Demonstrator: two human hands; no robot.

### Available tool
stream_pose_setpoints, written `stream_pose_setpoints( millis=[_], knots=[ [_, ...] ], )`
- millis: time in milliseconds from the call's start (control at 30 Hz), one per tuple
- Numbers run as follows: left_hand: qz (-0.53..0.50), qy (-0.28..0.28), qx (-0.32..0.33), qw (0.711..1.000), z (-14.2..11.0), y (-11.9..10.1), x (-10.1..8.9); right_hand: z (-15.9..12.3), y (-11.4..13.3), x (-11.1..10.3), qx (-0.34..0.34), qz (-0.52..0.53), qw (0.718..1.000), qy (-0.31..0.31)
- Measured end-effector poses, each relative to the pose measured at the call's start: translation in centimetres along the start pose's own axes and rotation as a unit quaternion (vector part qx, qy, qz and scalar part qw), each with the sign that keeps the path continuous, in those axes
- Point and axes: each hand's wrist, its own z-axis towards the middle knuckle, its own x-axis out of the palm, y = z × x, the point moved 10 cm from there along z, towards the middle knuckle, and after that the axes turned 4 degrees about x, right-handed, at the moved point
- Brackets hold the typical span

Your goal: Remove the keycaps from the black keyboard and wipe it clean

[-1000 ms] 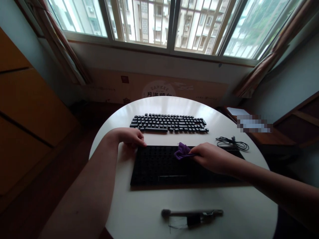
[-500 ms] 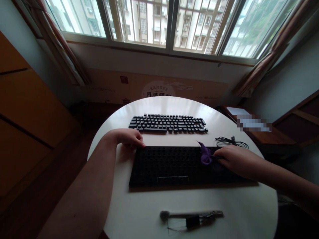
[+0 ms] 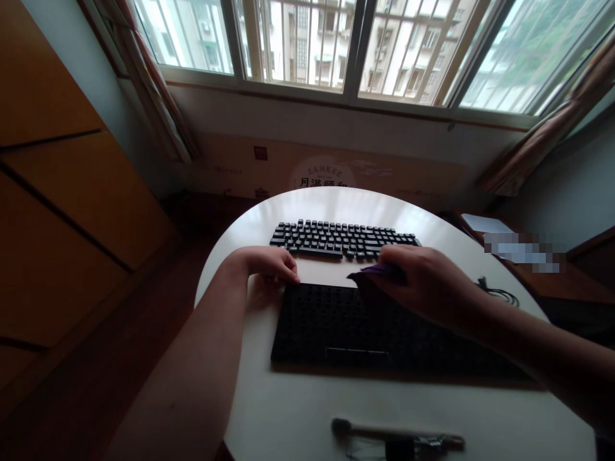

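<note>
A black keyboard [image 3: 331, 326] without its keycaps lies on the white round table [image 3: 307, 400]. My left hand [image 3: 276, 264] is curled at its far left corner, thumb on the edge and the other fingers bent out of sight. My right hand [image 3: 423, 275] is closed around a purple cloth [image 3: 384, 269], raised over the keyboard's far edge. The cloth's dark tip pokes out to the left; the hand covers the rest. Just behind the keyboard, black keycaps [image 3: 331, 238] are laid out in rows, their right end partly covered by my right hand.
A brush [image 3: 342, 427] and a wire tool with a black handle [image 3: 400, 448] lie near the front edge, blurred. A coiled black cable [image 3: 502, 293] is at the right. Beyond the table stand a wooden cabinet [image 3: 57, 256] on the left and a low wooden surface with papers [image 3: 485, 224] on the right.
My right hand has lifted off the keyboard and moved left and away from me with the cloth, now bunched in the fist. My left hand keeps its corner. The view has swung left.
</note>
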Motion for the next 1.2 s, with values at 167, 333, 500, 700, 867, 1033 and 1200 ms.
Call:
stream_pose_setpoints(
  millis=[167,333,500,700,867,1033,1200],
  knots=[
    [0.016,0.004,0.006,1.000,-0.2,-0.3,0.1,3.4,7.0,5.9,-0.149,-0.060,0.987,0.024],
    [0.016,0.009,0.004,1.000,-0.3,-0.4,0.3,3.7,8.7,9.7,-0.215,-0.060,0.967,0.121],
    [0.014,0.002,-0.004,1.000,-0.3,-0.5,0.4,3.4,7.8,9.6,-0.235,-0.008,0.955,0.181],
    [0.005,-0.001,-0.002,1.000,-0.6,-0.6,0.4,3.4,8.4,9.1,-0.279,-0.001,0.942,0.184],
    [0.007,-0.002,-0.002,1.000,-0.6,-0.6,0.4,2.6,9.9,9.5,-0.326,-0.038,0.927,0.180],
    [0.003,0.000,-0.003,1.000,-0.5,-0.5,0.4,2.9,8.6,8.1,-0.245,0.037,0.955,0.162],
    [0.004,0.003,0.000,1.000,-0.5,-0.4,0.4,3.3,1.4,3.4,-0.053,0.154,0.982,0.090]
  ],
)
